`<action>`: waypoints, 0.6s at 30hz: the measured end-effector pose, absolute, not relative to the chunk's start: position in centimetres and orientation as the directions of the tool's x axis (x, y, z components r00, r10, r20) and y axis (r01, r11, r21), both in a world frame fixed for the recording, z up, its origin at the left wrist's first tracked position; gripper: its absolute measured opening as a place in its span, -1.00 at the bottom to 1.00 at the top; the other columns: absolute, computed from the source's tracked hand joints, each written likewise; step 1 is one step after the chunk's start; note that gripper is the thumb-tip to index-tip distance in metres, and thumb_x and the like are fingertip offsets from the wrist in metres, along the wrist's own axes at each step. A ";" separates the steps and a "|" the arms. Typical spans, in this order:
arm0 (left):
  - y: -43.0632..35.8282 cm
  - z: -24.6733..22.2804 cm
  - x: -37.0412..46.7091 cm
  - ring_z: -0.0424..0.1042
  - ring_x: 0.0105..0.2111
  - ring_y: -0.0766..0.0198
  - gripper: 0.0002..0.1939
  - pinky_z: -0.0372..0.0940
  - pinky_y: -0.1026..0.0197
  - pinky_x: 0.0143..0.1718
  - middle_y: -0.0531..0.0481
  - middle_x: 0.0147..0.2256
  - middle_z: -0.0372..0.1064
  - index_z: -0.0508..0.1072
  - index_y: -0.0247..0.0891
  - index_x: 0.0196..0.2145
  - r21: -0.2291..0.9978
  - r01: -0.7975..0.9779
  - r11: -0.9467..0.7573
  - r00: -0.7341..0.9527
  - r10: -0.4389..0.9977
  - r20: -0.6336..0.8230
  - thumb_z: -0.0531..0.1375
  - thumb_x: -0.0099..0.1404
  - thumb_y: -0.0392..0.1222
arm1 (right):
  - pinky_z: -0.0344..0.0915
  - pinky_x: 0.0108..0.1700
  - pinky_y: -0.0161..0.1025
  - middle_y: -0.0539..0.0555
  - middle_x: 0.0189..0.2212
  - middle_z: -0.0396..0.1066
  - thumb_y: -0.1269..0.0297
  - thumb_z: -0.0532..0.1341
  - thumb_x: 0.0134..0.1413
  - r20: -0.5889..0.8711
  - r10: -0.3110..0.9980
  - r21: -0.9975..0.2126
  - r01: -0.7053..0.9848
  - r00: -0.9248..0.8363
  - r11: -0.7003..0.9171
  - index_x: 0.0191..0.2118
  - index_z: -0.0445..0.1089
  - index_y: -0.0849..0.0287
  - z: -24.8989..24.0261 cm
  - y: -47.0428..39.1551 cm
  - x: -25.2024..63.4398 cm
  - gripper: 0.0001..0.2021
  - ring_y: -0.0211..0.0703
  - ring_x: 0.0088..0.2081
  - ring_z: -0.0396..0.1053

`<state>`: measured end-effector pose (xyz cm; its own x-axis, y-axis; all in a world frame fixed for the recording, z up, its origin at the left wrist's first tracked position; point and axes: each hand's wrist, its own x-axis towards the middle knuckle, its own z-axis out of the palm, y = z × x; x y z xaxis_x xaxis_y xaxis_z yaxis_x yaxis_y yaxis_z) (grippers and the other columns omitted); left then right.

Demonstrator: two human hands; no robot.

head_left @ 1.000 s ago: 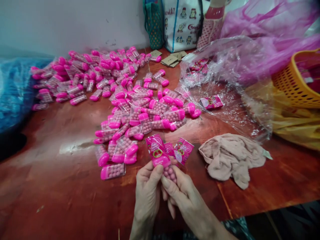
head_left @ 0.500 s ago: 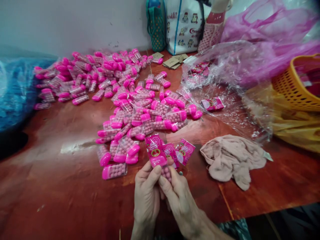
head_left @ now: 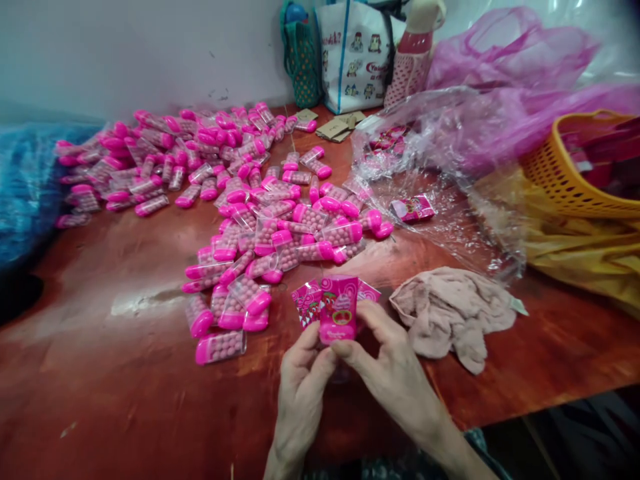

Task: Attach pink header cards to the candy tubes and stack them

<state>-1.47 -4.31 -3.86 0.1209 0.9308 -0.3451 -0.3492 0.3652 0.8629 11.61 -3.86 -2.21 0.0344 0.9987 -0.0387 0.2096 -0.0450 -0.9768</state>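
Note:
Between my two hands, a pink printed wrapper sleeve (head_left: 339, 308) stands roughly upright, with concentric circles and a round yellow-green emblem on it. My left hand (head_left: 303, 390) pinches its lower left corner, thumb in front. Opposite, my right hand (head_left: 397, 377) grips the lower right edge with thumb and fingers. Whatever is inside the sleeve is hidden. More printed sleeves (head_left: 306, 301) lie on the table just behind it, partly covered. A heap of clear candy containers (head_left: 285, 250) with pink caps and pink balls spreads beyond my hands and to the left.
A crumpled beige cloth (head_left: 450, 313) lies to the right. Beyond it are clear plastic film (head_left: 480, 227), a yellow basket (head_left: 545, 167) and a pink bag (head_left: 500, 60). Brown card pieces (head_left: 335, 129), a white bag (head_left: 333, 80) and bottles stand or lie at the back. A blue bag (head_left: 25, 187) is far left.
The sleeve has gone from tilted to nearly upright, and the pink balls that showed below it are now out of sight. My right hand has shifted right, its fingers more spread around the edge.

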 end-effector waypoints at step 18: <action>-4.0 -4.1 -1.1 0.28 -0.65 0.43 -0.82 0.17 0.38 -0.60 0.11 -0.58 0.35 0.36 -0.31 -0.32 0.813 -0.365 0.454 0.118 0.888 -0.444 0.27 0.08 -0.32 | 0.29 -0.38 -0.32 -0.02 -0.49 0.38 0.22 0.25 0.03 -0.221 0.968 -0.947 -0.265 0.118 -0.184 -0.32 0.42 0.19 -4.3 -3.6 9.8 -0.85 -0.26 -0.47 0.33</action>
